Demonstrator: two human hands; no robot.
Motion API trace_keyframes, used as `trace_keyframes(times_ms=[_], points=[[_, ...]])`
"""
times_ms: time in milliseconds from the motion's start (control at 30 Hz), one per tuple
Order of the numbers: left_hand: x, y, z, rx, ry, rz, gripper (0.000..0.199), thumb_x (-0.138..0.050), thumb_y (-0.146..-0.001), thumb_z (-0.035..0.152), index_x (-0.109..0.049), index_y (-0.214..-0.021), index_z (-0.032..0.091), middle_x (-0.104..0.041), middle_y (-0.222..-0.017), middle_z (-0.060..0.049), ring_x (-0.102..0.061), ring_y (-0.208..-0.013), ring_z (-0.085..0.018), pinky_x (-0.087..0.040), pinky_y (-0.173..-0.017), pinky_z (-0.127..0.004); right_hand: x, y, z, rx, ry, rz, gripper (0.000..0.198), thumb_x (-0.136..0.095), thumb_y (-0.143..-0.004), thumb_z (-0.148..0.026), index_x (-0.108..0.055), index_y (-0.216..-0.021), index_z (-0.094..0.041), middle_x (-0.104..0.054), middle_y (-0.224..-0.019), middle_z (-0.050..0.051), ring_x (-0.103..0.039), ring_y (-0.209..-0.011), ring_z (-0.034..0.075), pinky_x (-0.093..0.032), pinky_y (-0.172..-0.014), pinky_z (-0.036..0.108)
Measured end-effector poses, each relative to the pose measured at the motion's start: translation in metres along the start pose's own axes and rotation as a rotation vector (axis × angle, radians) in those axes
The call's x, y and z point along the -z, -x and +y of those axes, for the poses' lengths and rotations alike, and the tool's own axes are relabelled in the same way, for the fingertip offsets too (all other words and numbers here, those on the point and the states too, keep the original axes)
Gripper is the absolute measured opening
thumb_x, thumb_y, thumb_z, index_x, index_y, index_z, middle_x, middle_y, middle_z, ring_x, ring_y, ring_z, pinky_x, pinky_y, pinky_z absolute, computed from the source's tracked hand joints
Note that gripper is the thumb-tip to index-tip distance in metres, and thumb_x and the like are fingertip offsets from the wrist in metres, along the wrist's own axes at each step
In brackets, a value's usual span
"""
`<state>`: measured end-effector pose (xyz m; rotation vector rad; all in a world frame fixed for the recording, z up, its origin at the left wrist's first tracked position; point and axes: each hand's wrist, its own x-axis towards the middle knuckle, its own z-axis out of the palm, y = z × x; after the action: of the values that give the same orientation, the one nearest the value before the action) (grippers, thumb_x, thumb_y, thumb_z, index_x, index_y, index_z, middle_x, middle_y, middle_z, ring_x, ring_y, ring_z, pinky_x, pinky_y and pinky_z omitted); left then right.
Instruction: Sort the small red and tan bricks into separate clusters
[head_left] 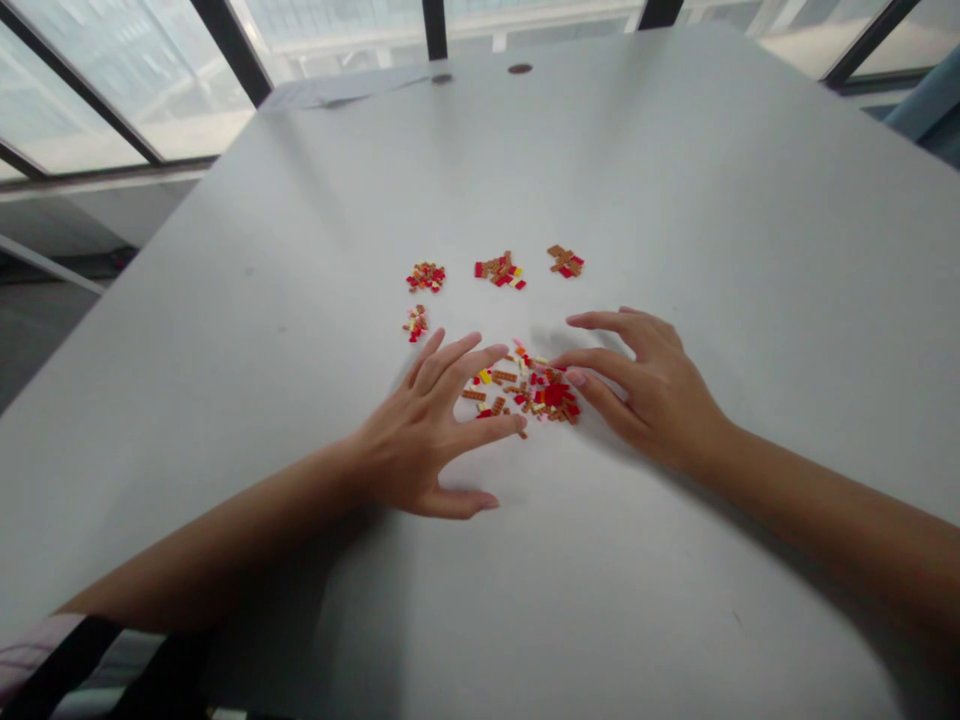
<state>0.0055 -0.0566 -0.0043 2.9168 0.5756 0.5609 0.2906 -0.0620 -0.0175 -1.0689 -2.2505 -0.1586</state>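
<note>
My left hand is spread wide with its palm down, over the left side of a loose pile of small building bricks. It hides part of that pile, and I see nothing held in it. My right hand reaches in from the other side, its fingers apart. Its thumb and one fingertip are at the pile's upper right, close to the red bricks; whether they touch any is hard to tell. The bricks are brown, red, yellow, cream, orange and pink. Several longer brown pieces lie between the hands.
Beyond the hands are smaller brick groups: a mixed heap, a little cluster, a brown and red group, and mostly brown pieces. The white table reaches toward windows. Two round holes mark its far edge.
</note>
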Motion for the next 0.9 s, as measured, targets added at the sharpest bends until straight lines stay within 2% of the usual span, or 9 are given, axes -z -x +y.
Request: trace_keyframes(times_ms=[133, 267, 500, 667, 900], points=[[0.0, 0.0, 0.0, -0.011, -0.012, 0.004, 0.069, -0.063, -0.081, 0.066, -0.054, -0.14, 0.03, -0.019, -0.163, -0.014, -0.022, -0.146, -0.046, -0.019, -0.117, -0.07, 0.006, -0.003, -0.002, 0.096, -0.118, 0.031, 0.015, -0.057, -0.095, -0.027, -0.073, -0.095, -0.024, -0.069, -0.12, 0.012, -0.064, -0.112, 0.026, -0.043, -0.109, 0.056], [0.0, 0.0, -0.001, -0.008, -0.022, -0.01, 0.071, -0.061, -0.082, 0.069, -0.052, -0.142, 0.031, -0.017, -0.161, -0.015, -0.021, -0.146, -0.049, -0.018, -0.116, -0.072, 0.01, -0.006, -0.003, 0.178, -0.171, 0.008, 0.016, -0.06, -0.093, -0.026, -0.075, -0.087, -0.024, -0.069, -0.12, 0.012, -0.065, -0.112, 0.026, -0.042, -0.108, 0.058], [-0.001, 0.001, -0.002, 0.001, -0.023, -0.035, 0.074, -0.06, -0.082, 0.071, -0.05, -0.144, 0.032, -0.02, -0.161, -0.016, -0.024, -0.145, -0.049, -0.018, -0.115, -0.073, 0.009, -0.003, 0.004, 0.165, -0.185, -0.002, 0.02, -0.06, -0.093, -0.025, -0.077, -0.081, -0.024, -0.069, -0.123, 0.012, -0.066, -0.114, 0.027, -0.044, -0.108, 0.058], [-0.001, 0.004, -0.002, 0.019, -0.022, -0.065, 0.079, -0.059, -0.082, 0.073, -0.046, -0.147, 0.031, -0.024, -0.16, -0.017, -0.024, -0.146, -0.049, -0.015, -0.116, -0.073, 0.014, -0.002, 0.011, 0.121, -0.209, -0.008, 0.023, -0.058, -0.094, -0.028, -0.078, -0.084, -0.026, -0.069, -0.125, 0.009, -0.065, -0.117, 0.026, -0.043, -0.109, 0.056], [-0.001, 0.003, -0.002, 0.027, -0.008, -0.125, 0.081, -0.058, -0.082, 0.074, -0.043, -0.149, 0.029, -0.027, -0.162, -0.02, -0.018, -0.15, -0.05, -0.011, -0.116, -0.076, 0.019, -0.003, 0.016, 0.156, -0.291, -0.112, 0.023, -0.058, -0.094, -0.031, -0.08, -0.089, -0.028, -0.063, -0.137, 0.009, -0.063, -0.122, 0.028, -0.049, -0.105, 0.051]])
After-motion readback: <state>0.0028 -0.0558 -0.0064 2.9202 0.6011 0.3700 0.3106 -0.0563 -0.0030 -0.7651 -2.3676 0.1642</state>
